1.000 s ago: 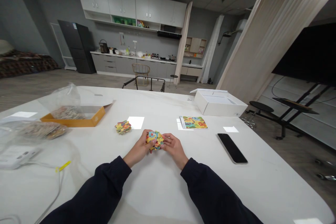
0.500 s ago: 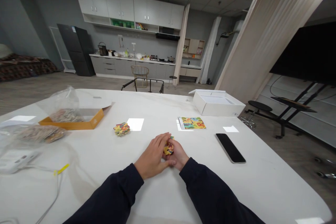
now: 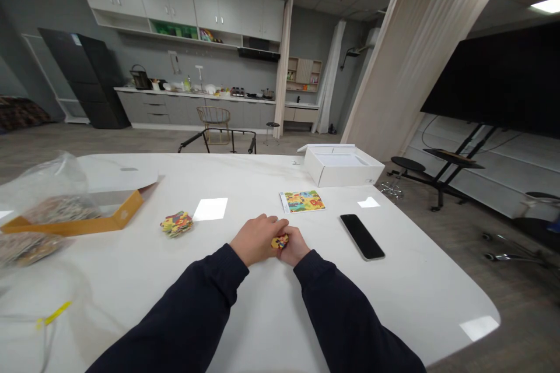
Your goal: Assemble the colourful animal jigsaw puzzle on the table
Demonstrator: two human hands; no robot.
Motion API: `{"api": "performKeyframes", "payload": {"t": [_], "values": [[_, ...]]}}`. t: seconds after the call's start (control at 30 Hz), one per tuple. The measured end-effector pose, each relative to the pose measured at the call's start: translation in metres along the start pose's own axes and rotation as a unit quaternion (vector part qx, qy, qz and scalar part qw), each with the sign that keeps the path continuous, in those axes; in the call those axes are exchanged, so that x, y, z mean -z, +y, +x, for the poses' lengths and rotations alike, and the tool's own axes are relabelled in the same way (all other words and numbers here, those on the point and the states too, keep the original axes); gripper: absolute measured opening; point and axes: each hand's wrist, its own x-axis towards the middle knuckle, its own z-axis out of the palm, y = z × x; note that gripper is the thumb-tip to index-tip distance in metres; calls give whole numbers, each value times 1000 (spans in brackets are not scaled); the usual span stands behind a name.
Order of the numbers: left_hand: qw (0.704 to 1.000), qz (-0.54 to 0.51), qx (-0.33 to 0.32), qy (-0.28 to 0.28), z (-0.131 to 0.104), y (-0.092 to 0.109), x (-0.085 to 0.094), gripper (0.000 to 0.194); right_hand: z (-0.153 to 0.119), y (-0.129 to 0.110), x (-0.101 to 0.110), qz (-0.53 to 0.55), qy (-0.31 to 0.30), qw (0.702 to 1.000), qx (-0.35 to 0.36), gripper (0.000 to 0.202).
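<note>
Near the middle of the table, my left hand [image 3: 259, 239] and my right hand [image 3: 295, 246] are closed together around a small stack of colourful jigsaw puzzle pieces [image 3: 280, 241]. Only the printed yellow and red top of the stack shows between the fingers; the rest is hidden. A loose pile of similar puzzle pieces [image 3: 176, 224] lies to the left of my hands. Just beyond them, a picture card [image 3: 303, 201] with bright printed animals rests flat.
On the left stands an open yellow box [image 3: 126, 213], with a clear plastic bag [image 3: 61, 186] of pieces in it. A second bag of pieces [image 3: 32, 249] lies in front. A phone [image 3: 362, 237] and an open white box [image 3: 343, 166] are on the right.
My view has turned to the right, so the table things appear further left. My hands have closed more tightly around the puzzle pieces, covering more of them.
</note>
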Motion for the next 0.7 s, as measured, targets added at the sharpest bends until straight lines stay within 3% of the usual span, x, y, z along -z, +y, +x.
{"api": "performKeyframes", "payload": {"t": [0.07, 0.17, 0.37, 0.5, 0.7], "values": [[1000, -2, -3, -5, 13, -5, 5, 50, -1, -4, 1, 20, -10, 1000, 4, 13], [999, 4, 35, -15, 33, -29, 8, 59, 1, -7, 1, 73, -24, 997, 32, 28], [990, -31, 133, -32, 74, -79, -10, 65, 18, 2, 12, 129, 182, 953, 204, 15], [990, -57, 121, -38, 86, -90, -25, 63, 26, 3, 21, 124, 185, 958, 179, 16], [989, -129, 75, -21, 79, -98, -30, 66, 29, 5, 22, 59, 169, 965, 191, 33]]}}
